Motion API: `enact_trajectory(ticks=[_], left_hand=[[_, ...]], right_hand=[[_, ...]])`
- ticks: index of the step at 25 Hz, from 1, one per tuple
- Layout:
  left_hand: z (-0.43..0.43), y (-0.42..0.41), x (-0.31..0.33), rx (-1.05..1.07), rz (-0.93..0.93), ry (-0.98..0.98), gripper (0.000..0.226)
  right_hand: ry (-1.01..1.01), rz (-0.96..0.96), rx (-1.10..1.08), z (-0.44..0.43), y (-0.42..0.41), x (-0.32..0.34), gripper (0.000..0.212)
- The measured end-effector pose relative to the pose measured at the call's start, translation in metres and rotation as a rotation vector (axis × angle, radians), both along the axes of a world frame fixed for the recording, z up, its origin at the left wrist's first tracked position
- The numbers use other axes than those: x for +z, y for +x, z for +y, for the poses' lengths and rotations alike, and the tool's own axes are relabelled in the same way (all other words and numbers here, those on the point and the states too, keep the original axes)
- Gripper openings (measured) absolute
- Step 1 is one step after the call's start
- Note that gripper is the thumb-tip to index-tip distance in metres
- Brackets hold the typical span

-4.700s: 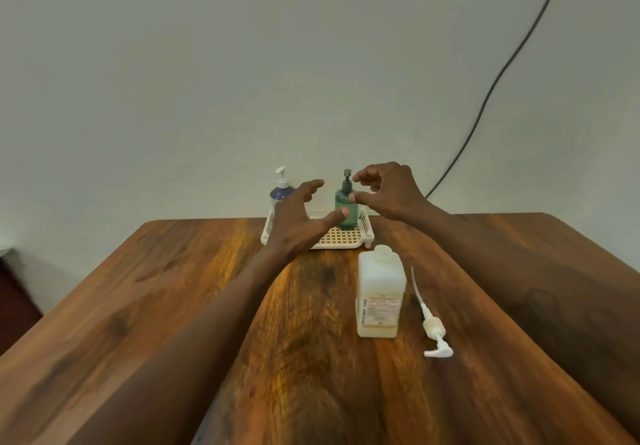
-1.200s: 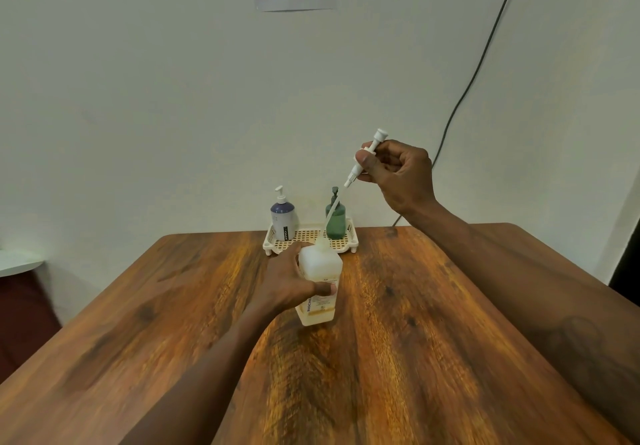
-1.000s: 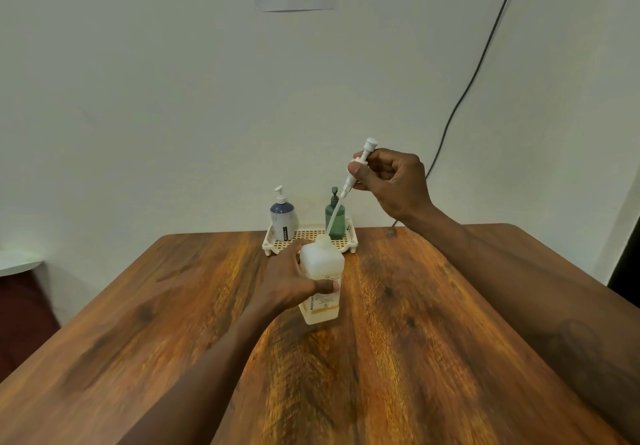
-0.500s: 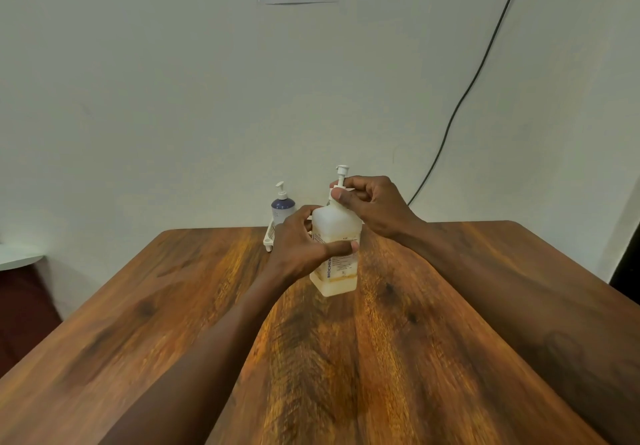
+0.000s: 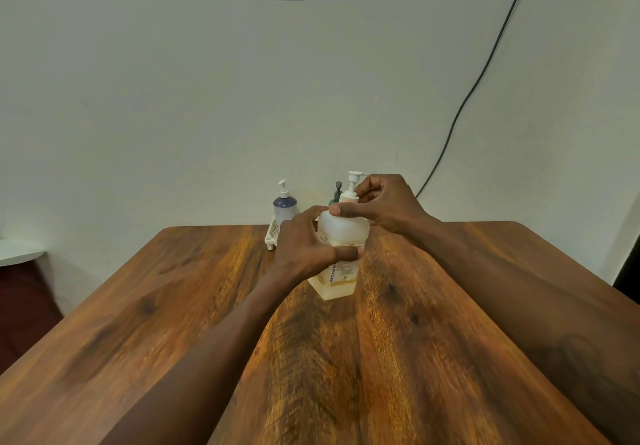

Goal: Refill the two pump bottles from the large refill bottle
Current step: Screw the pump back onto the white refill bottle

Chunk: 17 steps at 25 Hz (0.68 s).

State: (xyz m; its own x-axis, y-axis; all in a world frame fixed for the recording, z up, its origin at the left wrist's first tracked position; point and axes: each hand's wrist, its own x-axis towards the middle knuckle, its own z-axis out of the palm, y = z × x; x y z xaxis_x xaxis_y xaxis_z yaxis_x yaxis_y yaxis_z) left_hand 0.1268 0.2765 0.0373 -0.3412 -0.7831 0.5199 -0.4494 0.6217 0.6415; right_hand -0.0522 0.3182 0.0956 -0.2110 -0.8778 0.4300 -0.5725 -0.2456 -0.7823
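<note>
- The large refill bottle [image 5: 341, 233], pale and square-sided with a printed label, stands on the wooden bench [image 5: 346, 358], about midway across and toward its far edge.
- The left hand [image 5: 304, 250] wraps round the bottle's body, thumb lying across the front above the label.
- The right hand [image 5: 388, 205] curls over the bottle's top, thumb and fingers pinching the collar of a white pump head [image 5: 349, 191] seated on the neck.
- In front of the bottle and on both sides of it, the bench is open wood crossed only by the two forearms.
- Just behind the bottle, at the bench's far edge against the wall, sits a white slotted tray [image 5: 271, 236].
- In the tray stand a blue pump bottle [image 5: 284, 204], behind and left of the refill bottle, and a green pump bottle [image 5: 335, 193], mostly hidden behind it.
- A black cable [image 5: 478, 81] runs up the wall behind and right of the bottle.
- A second ago the right hand held the pump above the bottle, its tube entering the neck; now it sits on the neck.
</note>
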Motion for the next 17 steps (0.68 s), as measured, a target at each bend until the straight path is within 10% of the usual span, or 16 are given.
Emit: enact_trajectory(ticks=[8, 17], left_hand=[[-0.007, -0.008, 0.010, 0.039, 0.096, -0.016, 0.083], [-0.003, -0.009, 0.008, 0.017, 0.110, -0.022, 0.084]], right_hand=[[0.014, -0.325, 0.243, -0.004, 0.009, 0.006, 0.045], [0.024, -0.044, -0.023, -0.007, 0.008, 0.018, 0.064]])
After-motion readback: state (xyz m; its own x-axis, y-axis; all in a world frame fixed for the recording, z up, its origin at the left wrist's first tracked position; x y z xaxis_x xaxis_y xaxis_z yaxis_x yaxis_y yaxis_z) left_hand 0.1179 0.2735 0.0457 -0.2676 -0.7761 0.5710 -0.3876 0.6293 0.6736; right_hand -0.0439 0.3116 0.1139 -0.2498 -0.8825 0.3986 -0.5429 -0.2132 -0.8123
